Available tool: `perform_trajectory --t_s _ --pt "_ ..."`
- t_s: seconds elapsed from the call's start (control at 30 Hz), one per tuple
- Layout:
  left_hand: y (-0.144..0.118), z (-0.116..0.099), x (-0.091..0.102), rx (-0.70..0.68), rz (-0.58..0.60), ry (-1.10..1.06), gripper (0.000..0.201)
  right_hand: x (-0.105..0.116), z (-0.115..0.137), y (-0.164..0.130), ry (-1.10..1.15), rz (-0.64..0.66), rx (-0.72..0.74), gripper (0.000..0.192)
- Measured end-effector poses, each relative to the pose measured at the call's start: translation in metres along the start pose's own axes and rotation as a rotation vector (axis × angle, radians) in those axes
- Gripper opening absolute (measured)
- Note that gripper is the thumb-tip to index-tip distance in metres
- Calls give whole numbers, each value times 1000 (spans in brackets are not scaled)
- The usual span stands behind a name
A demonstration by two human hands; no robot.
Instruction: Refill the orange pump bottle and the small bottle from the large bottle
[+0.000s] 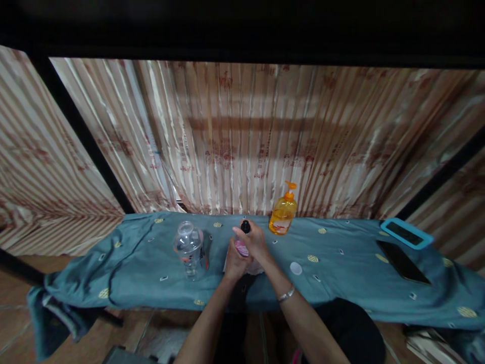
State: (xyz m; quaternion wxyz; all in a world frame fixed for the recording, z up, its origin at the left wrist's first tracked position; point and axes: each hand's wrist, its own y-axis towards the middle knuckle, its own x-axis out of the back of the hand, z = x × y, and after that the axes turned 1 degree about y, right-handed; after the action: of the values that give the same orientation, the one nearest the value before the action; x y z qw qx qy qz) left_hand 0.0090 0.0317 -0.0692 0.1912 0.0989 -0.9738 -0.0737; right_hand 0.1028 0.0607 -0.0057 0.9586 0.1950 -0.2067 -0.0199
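Observation:
Both hands meet over the middle of a table covered by a teal cloth (151, 283). My left hand (234, 264) grips a small bottle with a pink label (241, 247) from below. My right hand (254, 241) wraps its upper part, just under the black cap (245, 226). A bracelet sits on my right wrist. A clear plastic bottle (189, 247) stands upright to the left of my hands. An orange pump bottle (283, 213) stands behind and to the right. A small white round lid (296, 268) lies on the cloth right of my right forearm.
A phone in a blue case (406, 233) and a dark phone (402, 261) lie at the table's right end. A striped curtain (242, 136) hangs right behind the table. The cloth droops over the left end (53, 313).

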Motion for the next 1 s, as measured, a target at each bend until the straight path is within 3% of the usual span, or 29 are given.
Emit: perform_trajectory --t_s 0.13,0.47,0.77,1.0 --pt "2 -1 1 38 17 29 70 -4 -3 7 33 39 -40 32" --pt "5 -8 3 51 37 104 60 16 -18 23 181 263 -54 34" --pt "3 -9 3 34 14 48 62 17 -21 17 285 94 -29 39" --pt "3 -7 2 45 33 42 59 25 -25 5 268 77 -48 37"
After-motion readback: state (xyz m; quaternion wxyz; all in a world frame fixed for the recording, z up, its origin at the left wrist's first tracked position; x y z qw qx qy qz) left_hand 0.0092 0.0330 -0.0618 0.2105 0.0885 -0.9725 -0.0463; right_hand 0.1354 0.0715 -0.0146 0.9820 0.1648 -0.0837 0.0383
